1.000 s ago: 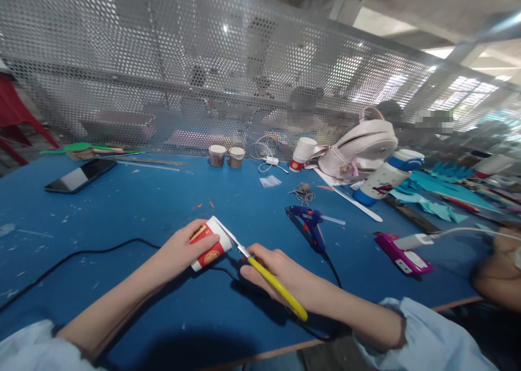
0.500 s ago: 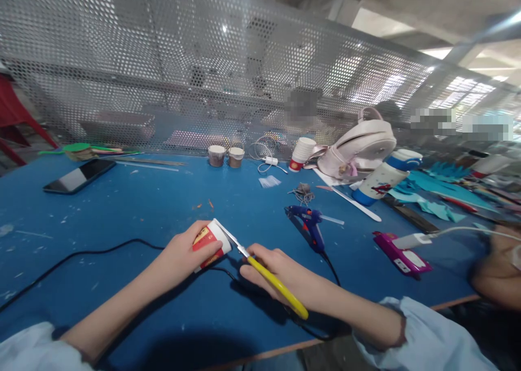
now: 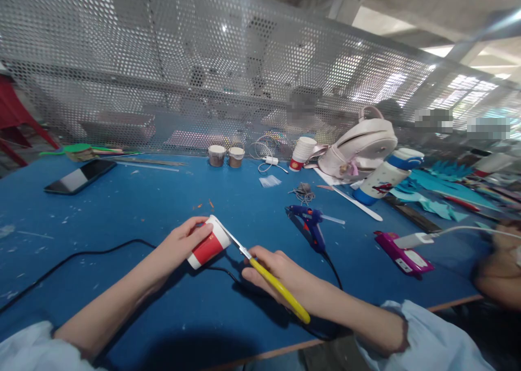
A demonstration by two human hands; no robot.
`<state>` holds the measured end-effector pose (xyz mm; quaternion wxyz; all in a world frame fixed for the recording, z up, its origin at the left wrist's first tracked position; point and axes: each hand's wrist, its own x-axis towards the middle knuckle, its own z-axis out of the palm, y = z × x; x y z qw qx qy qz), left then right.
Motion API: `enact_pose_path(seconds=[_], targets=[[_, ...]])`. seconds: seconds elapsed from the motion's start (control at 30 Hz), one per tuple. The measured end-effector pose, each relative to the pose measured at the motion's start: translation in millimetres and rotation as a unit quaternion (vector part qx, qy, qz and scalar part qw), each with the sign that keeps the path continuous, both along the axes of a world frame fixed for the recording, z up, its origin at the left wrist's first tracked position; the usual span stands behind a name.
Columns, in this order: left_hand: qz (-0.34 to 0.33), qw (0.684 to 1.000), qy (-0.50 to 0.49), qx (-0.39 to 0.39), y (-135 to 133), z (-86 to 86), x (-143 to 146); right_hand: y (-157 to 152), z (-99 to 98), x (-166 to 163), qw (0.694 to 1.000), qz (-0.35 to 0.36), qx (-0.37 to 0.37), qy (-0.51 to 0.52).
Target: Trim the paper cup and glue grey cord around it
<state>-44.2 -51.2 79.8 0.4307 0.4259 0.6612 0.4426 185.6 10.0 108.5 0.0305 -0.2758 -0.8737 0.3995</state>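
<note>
My left hand grips a red and white paper cup, held on its side just above the blue table, its white rim pointing right. My right hand is closed round yellow-handled scissors. The scissor blades reach up and left and meet the cup's rim. A black cable runs under both hands.
A blue glue gun lies right of the scissors, a pink device farther right. A phone lies at far left. Small cups, a cup stack, a white bag and a bottle line the back. Another person's arm is at the right edge.
My left hand has turned the cup, so the printed emblem has rolled out of sight and plain red shows. The scissors stay at the rim.
</note>
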Motion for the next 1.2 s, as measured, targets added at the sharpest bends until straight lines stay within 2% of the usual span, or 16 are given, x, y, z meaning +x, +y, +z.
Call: enact_pose_path(seconds=[0.1, 0.27, 0.47, 0.7, 0.97, 1.2], targets=[[-0.013, 0.999, -0.028, -0.009, 0.0, -0.7, 0.5, -1.6, -0.7, 0.5, 1.0, -0.002, 0.008, 0.001], [-0.037, 0.996, 0.081, 0.016, -1.4, -4.0, -1.9, -2.1, 4.2, -3.9, 1.0, 0.0, 0.003, -0.008], [-0.051, 0.991, 0.119, 0.022, 1.0, -6.5, -4.2, 0.3, 7.3, -5.5, 1.0, -0.001, 0.006, 0.001], [-0.049, 0.986, 0.158, 0.015, 1.5, -10.0, -5.1, -0.6, 6.4, -2.3, 1.0, -0.011, -0.013, -0.01], [-0.055, 0.978, 0.201, 0.011, -3.6, -4.0, 0.5, 2.8, 6.7, -3.1, 1.0, 0.001, 0.015, -0.006], [-0.039, 0.975, 0.218, 0.013, -2.9, -2.5, 1.0, 3.1, 5.7, -3.7, 1.0, -0.006, 0.006, -0.005]])
